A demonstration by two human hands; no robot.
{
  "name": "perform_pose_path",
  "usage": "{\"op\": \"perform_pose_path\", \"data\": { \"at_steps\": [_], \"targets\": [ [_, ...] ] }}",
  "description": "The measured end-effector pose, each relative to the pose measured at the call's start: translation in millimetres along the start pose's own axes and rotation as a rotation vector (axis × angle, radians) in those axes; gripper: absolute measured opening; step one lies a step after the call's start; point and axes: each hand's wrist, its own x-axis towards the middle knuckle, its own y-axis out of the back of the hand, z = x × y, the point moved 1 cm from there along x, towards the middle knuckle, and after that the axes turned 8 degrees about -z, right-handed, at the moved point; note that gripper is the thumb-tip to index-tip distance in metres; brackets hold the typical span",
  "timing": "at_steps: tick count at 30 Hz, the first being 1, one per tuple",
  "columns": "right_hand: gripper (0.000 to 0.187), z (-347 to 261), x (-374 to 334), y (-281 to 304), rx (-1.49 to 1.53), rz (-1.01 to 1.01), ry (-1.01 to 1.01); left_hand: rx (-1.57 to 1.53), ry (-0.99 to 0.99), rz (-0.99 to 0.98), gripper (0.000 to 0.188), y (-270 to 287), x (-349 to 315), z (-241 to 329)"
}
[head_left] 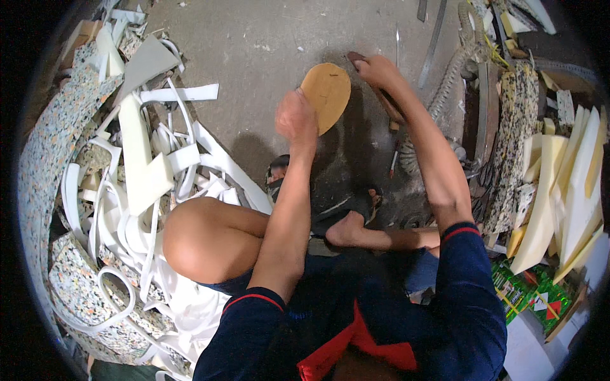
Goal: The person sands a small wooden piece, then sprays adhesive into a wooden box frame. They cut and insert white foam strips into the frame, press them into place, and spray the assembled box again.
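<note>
My left hand (296, 119) grips the edge of a flat oval tan piece (329, 95), rounded at its far end and marked with thin dark lines. What it is made of I cannot tell. A short way to the right, my right hand (379, 71) is closed round a brown tool (353, 57). One end of it juts out past the fingers toward the oval piece, and a gap lies between the two. The hand hides most of the tool, so its kind is unclear. Under the right wrist a wooden handle (394, 126) shows; whether it belongs to the held tool I cannot tell.
White and cream foam offcuts (145, 152) heap up at my left, beside speckled foam sheets (76, 127). On the right lie a ribbed hose (448, 82), speckled foam blocks (510, 146), cream foam slabs (546, 197) and green packets (530, 295). A thin brush-like tool (393, 164) rests on the concrete floor (254, 38).
</note>
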Motion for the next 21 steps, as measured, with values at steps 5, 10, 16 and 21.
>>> {"op": "perform_pose_path", "data": {
  "at_steps": [5,10,16,21],
  "targets": [
    [0.057,-128.0,-95.2,11.1,-0.132,0.015,-0.029,0.143,0.059,-0.028,0.027,11.9,-1.1,-5.5],
    [0.054,-48.4,-19.3,6.8,0.247,-0.106,-0.121,0.089,0.085,-0.095,0.036,1.6,-6.4,3.3],
    [0.057,-107.7,-86.5,-11.3,0.136,0.135,-0.162,0.129,0.135,-0.121,0.039,12.9,-0.4,-3.3],
    [0.048,-35.7,-38.6,6.5,0.680,-0.147,-0.338,0.167,0.089,-0.135,0.035,9.9,-5.3,7.9]
  ]
}}
